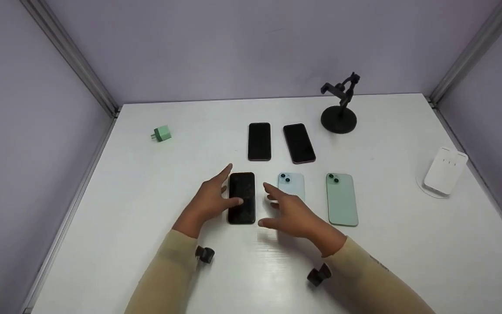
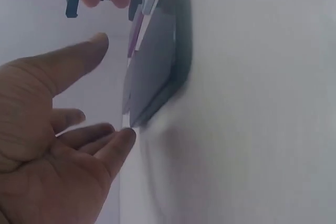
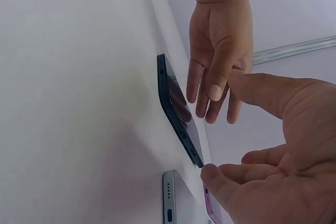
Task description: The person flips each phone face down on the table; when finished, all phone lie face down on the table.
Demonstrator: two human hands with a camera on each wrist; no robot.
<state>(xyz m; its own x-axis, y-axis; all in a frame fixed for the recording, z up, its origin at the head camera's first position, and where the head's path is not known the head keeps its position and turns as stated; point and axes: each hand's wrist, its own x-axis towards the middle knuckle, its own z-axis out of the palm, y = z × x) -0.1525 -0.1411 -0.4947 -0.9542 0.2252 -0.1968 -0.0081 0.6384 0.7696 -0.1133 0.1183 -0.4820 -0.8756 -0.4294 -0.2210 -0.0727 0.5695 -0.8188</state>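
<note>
A phone (image 1: 242, 185) lies screen up on the white table (image 1: 242, 270) between the two hands, its black screen facing up. My left hand (image 1: 209, 200) is at its left side, fingers spread, with the thumb over the screen. My right hand (image 1: 296, 216) hovers to its right, fingers apart and holding nothing, partly covering a light blue phone (image 1: 293, 183) that lies back up. In the left wrist view, the fingertips of the left hand (image 2: 63, 145) are right at the edge of the phone (image 2: 157, 61). The right wrist view shows the right hand (image 3: 283, 166) beside the phone's corner.
Two more black-screened phones (image 1: 259, 141) (image 1: 299, 143) lie farther back. A green phone (image 1: 342, 200) lies back up on the right. Behind stands a black phone stand (image 1: 339, 118). A green charger plug (image 1: 162, 133) sits at the back left, a white power strip (image 1: 445, 171) at the right edge.
</note>
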